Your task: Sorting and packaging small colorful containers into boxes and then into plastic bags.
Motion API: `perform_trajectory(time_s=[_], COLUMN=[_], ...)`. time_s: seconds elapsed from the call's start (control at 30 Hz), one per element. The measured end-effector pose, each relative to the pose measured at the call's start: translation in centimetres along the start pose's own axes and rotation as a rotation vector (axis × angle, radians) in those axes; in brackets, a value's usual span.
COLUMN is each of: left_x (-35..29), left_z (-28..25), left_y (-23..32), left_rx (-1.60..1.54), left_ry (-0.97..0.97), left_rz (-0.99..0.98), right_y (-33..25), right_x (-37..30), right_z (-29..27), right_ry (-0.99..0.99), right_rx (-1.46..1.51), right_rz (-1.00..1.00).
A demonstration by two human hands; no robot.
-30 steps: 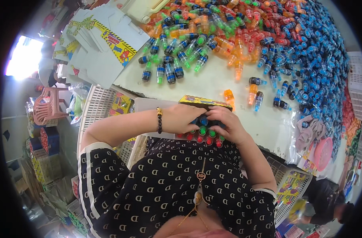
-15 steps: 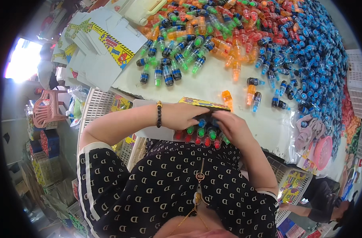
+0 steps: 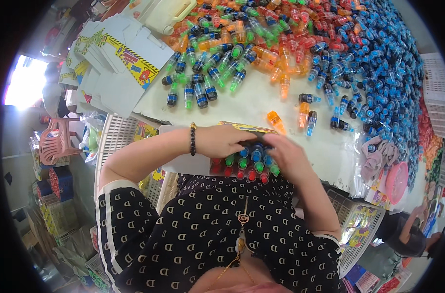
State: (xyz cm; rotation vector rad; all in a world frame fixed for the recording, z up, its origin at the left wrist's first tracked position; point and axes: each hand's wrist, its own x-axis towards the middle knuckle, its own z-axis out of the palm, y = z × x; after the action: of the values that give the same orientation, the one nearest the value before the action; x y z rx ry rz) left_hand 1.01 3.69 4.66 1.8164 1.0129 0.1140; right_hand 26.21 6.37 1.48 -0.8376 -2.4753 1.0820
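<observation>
A display box (image 3: pixel 249 125) with a yellow printed edge is held close in front of my body. It has rows of small plastic bottles (image 3: pixel 256 152) with red, green and blue tips pointing toward me. My left hand (image 3: pixel 225 140) lies over the left side of the rows, its fingers stretched to the right and the thumb apart. From the other side my right hand (image 3: pixel 287 152), slightly blurred, reaches over the right end with fingers extended and spread. Both sets of fingertips come near each other at the dark inner part of the box, and some are partly hidden there.
Bottles in green, orange and red lie heaped at the back, with a big blue pile (image 3: pixel 378 73) at right. Flat printed cards (image 3: pixel 120 63) are stacked at left. A pink basket (image 3: pixel 397 182) and a cloth (image 3: pixel 378 156) rest at right. White crates (image 3: pixel 116 141) stand beside me.
My right hand has shifted slightly, uncovering more blue tips between the hands. The view has moved a little. At lower right, another person's arm has moved up.
</observation>
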Motion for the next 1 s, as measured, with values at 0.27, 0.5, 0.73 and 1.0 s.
perform_trajectory(time_s=[0.27, 0.5, 0.73, 1.0], left_x=[7.7, 15.8, 13.6, 14.4], left_z=[-2.7, -1.0, -4.2, -10.2], left_y=[-1.1, -2.0, -4.0, -5.5], left_rx=[0.279, 0.753, 0.436, 0.608], left_ry=[0.296, -0.033, 0.377, 0.726], left_rz=[0.193, 0.081, 0.06, -0.295], right_y=[8.9, 12.6, 10.7, 11.8], right_x=[2.5, 4.1, 8.7, 13.0], right_z=[-5.2, -3.3, -4.8, -3.0], right_ry=[0.314, 0.43, 0.495, 0.269], right_rx=[-0.75, -0.357, -0.472, -0.659], right_rz=[-0.113, -0.105, -0.275, -0.259])
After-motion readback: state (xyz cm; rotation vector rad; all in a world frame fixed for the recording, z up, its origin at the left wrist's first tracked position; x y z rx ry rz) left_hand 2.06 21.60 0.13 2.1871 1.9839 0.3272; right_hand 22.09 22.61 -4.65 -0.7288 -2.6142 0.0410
